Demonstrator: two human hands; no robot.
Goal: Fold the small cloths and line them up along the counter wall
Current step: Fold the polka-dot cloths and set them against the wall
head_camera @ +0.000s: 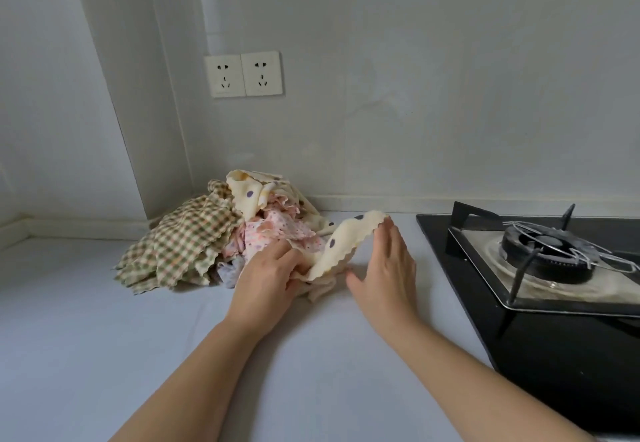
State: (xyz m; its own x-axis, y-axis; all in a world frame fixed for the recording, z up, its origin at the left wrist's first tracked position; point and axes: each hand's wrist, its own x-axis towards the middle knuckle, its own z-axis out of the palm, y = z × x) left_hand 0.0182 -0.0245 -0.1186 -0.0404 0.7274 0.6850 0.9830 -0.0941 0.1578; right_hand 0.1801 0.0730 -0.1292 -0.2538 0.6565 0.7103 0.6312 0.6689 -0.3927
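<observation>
Your one camera sits on your head and looks forward and down. It is close to the counter [104, 337], facing the wall [415, 95].

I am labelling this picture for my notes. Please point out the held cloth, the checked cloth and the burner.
held cloth [349, 239], head view, its cream middle.
checked cloth [180, 244], head view, its top layer.
burner [547, 243], head view, its black cap.

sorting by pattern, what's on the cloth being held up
The cloth is cream with purple dots and a scalloped edge; head view.
</observation>
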